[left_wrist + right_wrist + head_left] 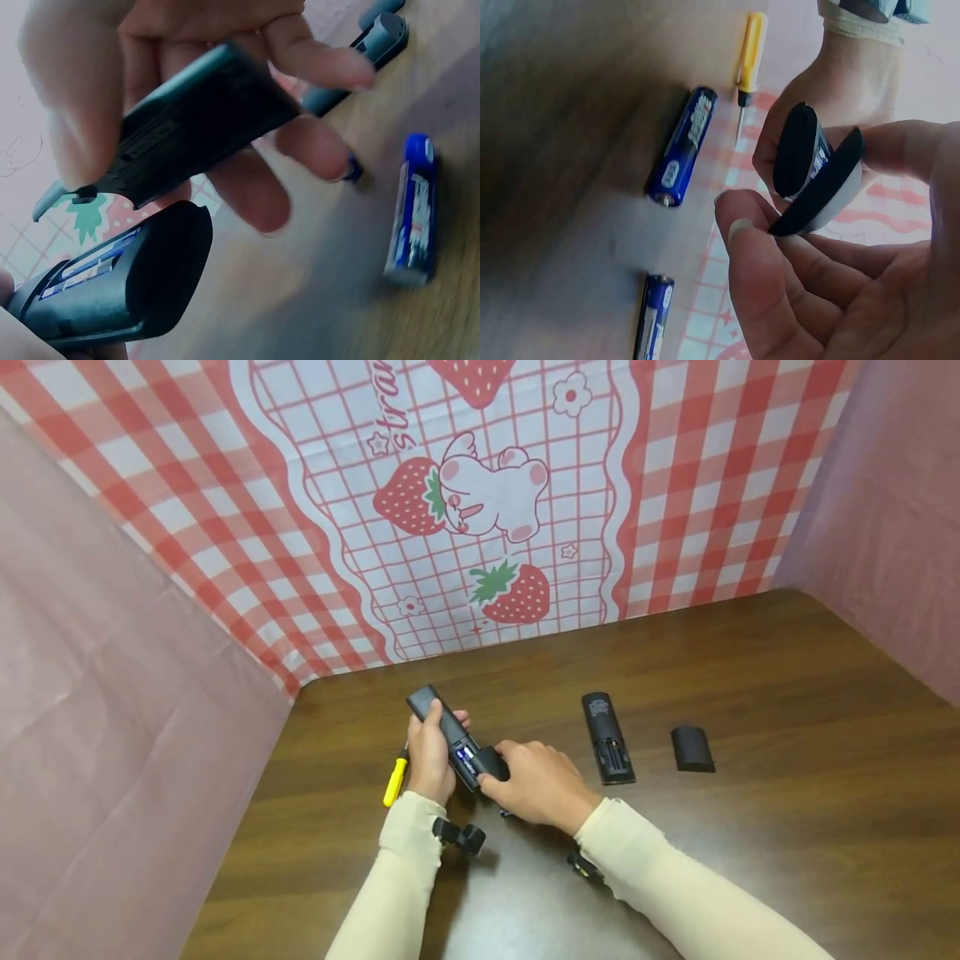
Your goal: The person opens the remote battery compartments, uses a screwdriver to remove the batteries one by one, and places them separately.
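Nearest are the person's cream sleeves, the left sleeve (386, 893) and the right sleeve (697, 885), with a small black device (459, 837) strapped at the left wrist and another, partly hidden, at the right wrist. Just beyond the cuffs, two blue batteries lie on the wooden surface (787, 693); the right wrist view shows one battery (682, 146) whole and a second battery (654, 319) cut by the frame's edge, the two apart. Above that spot, the right hand (540, 781) pinches a black battery cover (491, 762) between thumb and fingers, tilted over the lower end of a black remote (453, 727); the left wrist view shows a gap between cover and remote. The left hand (429, 760) grips that remote, back side up, thumb lying along it, with its far end angled to the left. Inside the uncovered compartment sit blue-and-white cells (467, 753). Just beside the left hand, on its outer side, lies a screwdriver (396, 781) with a yellow handle, its shaft pointing away from the person. To the right of the hands, well apart from them, a second remote (602, 722) lies back up with its compartment open, and near it, farther right, a loose cover (692, 749). Behind everything hangs a red-and-white checked cloth (585, 502) printed with strawberries.
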{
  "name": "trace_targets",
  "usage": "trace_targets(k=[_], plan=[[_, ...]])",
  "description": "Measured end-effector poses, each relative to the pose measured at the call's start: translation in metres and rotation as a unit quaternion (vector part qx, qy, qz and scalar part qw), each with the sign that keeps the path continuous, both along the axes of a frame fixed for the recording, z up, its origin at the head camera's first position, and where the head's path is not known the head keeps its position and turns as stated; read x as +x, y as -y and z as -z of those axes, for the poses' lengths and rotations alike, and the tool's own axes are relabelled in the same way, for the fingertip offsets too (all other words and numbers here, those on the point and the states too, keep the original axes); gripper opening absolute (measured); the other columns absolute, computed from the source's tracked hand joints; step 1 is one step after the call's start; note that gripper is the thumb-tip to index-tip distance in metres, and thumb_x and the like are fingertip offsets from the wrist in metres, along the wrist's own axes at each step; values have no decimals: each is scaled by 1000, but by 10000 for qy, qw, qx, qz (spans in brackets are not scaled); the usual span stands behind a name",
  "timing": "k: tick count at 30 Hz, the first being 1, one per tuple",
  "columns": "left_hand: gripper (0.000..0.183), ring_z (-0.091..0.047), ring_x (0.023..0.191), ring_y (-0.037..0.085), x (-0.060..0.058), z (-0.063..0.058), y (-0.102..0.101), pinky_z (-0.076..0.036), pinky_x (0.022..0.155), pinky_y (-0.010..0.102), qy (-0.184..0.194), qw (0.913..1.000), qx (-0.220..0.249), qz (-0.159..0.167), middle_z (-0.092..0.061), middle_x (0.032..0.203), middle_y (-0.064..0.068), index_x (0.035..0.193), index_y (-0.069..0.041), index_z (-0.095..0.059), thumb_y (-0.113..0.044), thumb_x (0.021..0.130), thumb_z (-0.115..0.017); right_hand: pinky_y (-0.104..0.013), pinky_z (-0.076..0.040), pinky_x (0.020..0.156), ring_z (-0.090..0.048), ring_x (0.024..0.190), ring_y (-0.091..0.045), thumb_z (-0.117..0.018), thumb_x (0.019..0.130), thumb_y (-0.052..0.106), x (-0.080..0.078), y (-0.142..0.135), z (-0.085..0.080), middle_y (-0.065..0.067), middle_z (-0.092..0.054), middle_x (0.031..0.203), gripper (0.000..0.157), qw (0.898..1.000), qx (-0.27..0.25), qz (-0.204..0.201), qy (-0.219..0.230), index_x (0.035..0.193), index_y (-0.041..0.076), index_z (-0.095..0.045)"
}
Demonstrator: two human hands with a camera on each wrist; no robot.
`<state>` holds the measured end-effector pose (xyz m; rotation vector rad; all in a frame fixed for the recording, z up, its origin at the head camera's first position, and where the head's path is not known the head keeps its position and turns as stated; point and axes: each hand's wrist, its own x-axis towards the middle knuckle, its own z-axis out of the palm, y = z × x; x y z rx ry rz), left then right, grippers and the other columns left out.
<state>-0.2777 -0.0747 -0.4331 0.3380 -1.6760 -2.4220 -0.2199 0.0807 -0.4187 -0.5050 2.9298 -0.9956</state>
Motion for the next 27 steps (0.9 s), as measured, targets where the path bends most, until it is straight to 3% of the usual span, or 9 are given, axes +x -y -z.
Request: trace_targets(k=[13,22,27], plan=[[32,-69,84,23,0,-1,16,-50,83,37,-84,9999,-19,-103,-69,80,6,129,-3,-41,-27,108,-43,-36,-44,56,-54,61,-14,-67,89,46,6,4,2,-1,-64,80,44,9992,215,-242,-240,109,7,-69],[29,-68,78,18,2,-2,22,-52,81,35,-143,9998,-44,-114,-68,78,5,126,-3,-43,-26,108,-43,-30,-41,50,-51,59,-10,-67,90,43,15,8,2,5,-59,76,39,9971,136,-713,-233,108,8,-67],[30,-69,78,18,2,-3,24,-52,83,37,-183,9998,-62,-79,-69,78,5,126,-2,-42,-26,108,-44,-30,-39,50,-50,60,-10,-70,89,42,19,11,2,8,-56,74,33,9948,240,-838,-524,99,12,-66]])
